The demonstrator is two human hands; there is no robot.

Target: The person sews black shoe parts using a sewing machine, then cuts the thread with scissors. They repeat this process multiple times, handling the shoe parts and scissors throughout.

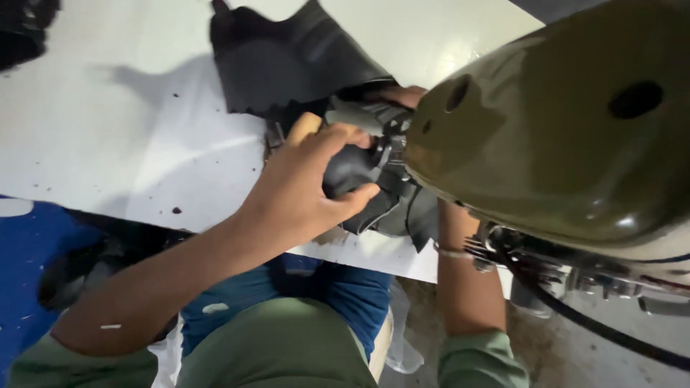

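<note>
left hand (302, 179) pinching black material (352, 176) at frame centre, beside olive sewing machine (568, 129); right hand (406, 95) mostly hidden, grip unclear.

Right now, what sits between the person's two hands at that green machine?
In the head view, folded black material lies between the left hand and right hand, under the olive-green sewing machine head. The left hand grips it.

leather piece (287, 65) on table (108, 129), left of sewing machine (560, 144)
</note>
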